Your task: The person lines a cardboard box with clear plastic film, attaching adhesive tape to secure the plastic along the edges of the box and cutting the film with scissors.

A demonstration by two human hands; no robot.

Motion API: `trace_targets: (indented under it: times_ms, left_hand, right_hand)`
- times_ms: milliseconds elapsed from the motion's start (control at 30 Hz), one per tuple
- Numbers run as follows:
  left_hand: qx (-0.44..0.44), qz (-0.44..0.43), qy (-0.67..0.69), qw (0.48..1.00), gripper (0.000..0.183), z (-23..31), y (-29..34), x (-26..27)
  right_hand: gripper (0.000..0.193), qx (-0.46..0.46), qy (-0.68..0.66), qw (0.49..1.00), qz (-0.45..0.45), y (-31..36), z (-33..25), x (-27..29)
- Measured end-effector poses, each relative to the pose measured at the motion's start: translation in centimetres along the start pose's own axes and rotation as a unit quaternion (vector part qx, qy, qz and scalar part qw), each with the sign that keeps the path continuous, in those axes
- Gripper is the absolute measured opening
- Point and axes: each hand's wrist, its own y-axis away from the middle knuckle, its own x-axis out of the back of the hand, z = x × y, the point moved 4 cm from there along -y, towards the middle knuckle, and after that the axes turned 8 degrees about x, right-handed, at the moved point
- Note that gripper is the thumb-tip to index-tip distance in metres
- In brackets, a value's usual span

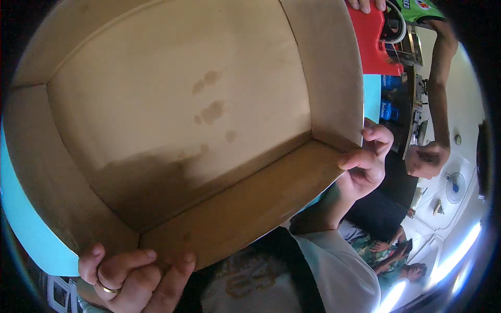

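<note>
A shallow, open cardboard box (pixel 261 57) fills most of the view, its bare brown inside turned toward me. Several darker stains mark its bottom panel, and a shadow falls across the lower left part. My left hand (pixel 133 281), with a ring on one finger, grips the near wall by the lower left corner. At the near right corner my right hand (pixel 365 164) pinches the wall's edge between thumb and fingers. The box looks tilted, and nothing lies inside the part that shows.
Beyond the box spreads a turquoise tabletop (pixel 372 96). A red plastic piece (pixel 370 44) stands at the far right, another person's hand (pixel 367 5) on it. That side also shows a bare arm (pixel 441 78), blue containers (pixel 389 110), a fan (pixel 455 188) and a seated person (pixel 386 255).
</note>
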Motion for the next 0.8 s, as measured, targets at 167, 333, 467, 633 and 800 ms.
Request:
trace_targets:
  times_ms: [167,333,467,633,800]
  left_hand:
    - [-0.106,0.026,0.031,0.994,0.008,-1.1,-0.9,0.8]
    - [-0.138,0.075,0.07,0.985,0.014,-1.6,0.0,0.0]
    - [-0.136,0.105,0.076,0.982,0.014,-1.7,0.4,0.0]
    - [-0.01,-0.012,-0.005,1.0,0.026,-0.4,-0.4,1.4]
    - [0.004,-0.129,-0.038,0.991,0.043,-0.1,-3.2,2.3]
  right_hand:
    - [0.02,0.011,0.0,1.0,-0.011,-0.2,-0.3,-0.2]
    - [0.018,0.017,-0.019,1.0,-0.016,0.5,0.1,-0.3]
    - [0.018,0.02,-0.034,0.999,-0.015,-0.1,-0.4,-0.6]
    - [0.018,0.0,-0.008,1.0,0.014,-0.6,-0.7,-0.6]
    - [0.02,-0.024,-0.011,1.0,0.002,-1.6,-0.6,-0.8]
